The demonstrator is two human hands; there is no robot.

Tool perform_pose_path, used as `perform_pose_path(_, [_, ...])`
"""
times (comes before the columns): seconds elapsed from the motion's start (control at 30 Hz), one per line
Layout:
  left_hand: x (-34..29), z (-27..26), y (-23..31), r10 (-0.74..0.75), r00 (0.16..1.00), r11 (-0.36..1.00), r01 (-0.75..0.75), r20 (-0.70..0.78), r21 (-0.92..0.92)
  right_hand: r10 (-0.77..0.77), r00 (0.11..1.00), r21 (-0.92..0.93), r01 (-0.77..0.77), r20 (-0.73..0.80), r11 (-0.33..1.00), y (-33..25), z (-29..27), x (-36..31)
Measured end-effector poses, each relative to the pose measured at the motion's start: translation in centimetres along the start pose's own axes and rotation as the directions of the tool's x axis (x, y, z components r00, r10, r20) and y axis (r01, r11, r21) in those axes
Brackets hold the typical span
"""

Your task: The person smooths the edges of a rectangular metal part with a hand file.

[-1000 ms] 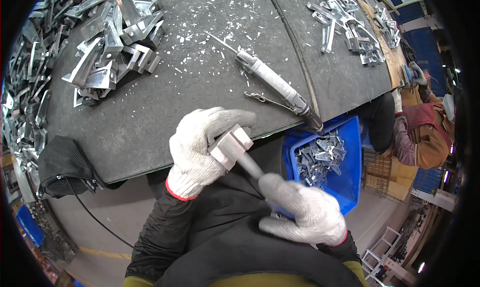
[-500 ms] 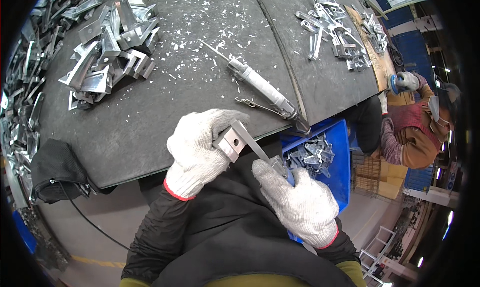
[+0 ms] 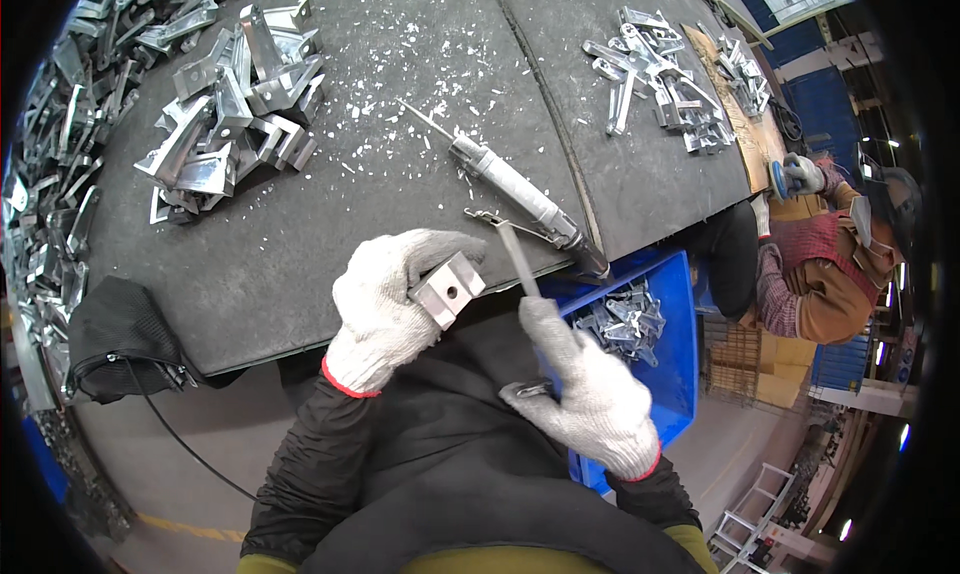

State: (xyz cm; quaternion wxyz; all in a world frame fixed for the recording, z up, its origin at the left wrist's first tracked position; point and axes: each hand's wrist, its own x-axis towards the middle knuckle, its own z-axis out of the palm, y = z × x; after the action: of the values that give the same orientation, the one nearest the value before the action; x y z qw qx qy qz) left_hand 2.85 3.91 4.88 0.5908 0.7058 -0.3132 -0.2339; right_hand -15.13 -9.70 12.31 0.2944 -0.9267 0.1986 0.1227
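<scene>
My left hand point(image 3: 385, 304), in a white knit glove with a red cuff, is closed around a silver metal bracket point(image 3: 448, 292). A round hole shows in the bracket's pale face. To its right, my gloved right hand point(image 3: 600, 404) grips a flat file point(image 3: 517, 259), its narrow blade pointing up and away from me. The file's handle is mostly hidden by the fingers. Blade and bracket are apart. Beyond both hands, a silver pen-shaped power tool point(image 3: 520, 189) with a thin tip lies on the dark worktable point(image 3: 290, 304).
Metal brackets form a heap point(image 3: 230, 104) at the left, beside a larger pile point(image 3: 70, 164). More parts point(image 3: 660, 79) lie at the far right. A blue bin point(image 3: 680, 344) of small parts stands by my right hand. A co-worker point(image 3: 820, 264) is at the right; a black bag point(image 3: 125, 339) is at left.
My right hand has swung the file away from the bracket, and the blade now points upward. The left hand still holds the bracket, slightly lower and turned.
</scene>
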Motion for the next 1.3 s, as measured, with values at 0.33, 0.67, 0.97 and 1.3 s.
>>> perform_pose_path(0.33, [3.2,-0.8,4.9,0.014,0.998,0.992,-0.007,0.061,-0.122,-0.004,0.968,0.198,-0.047,0.249,0.979,3.7,2.3,2.4])
perform_pose_path(0.67, [8.3,5.4,7.6,0.031,0.96,0.998,-0.047,0.278,0.048,-0.135,0.949,0.305,0.044,0.283,0.951,6.7,2.0,2.7])
perform_pose_path(0.97, [9.3,8.5,8.2,-0.05,0.996,0.981,0.063,0.075,-0.181,-0.201,0.935,0.291,0.113,0.292,0.95,7.5,2.6,3.7])
perform_pose_path(1.3, [16.0,11.7,13.8,-0.013,0.997,0.922,0.041,-0.074,0.385,-0.089,0.945,0.19,0.03,0.314,0.981,5.4,2.3,3.1])
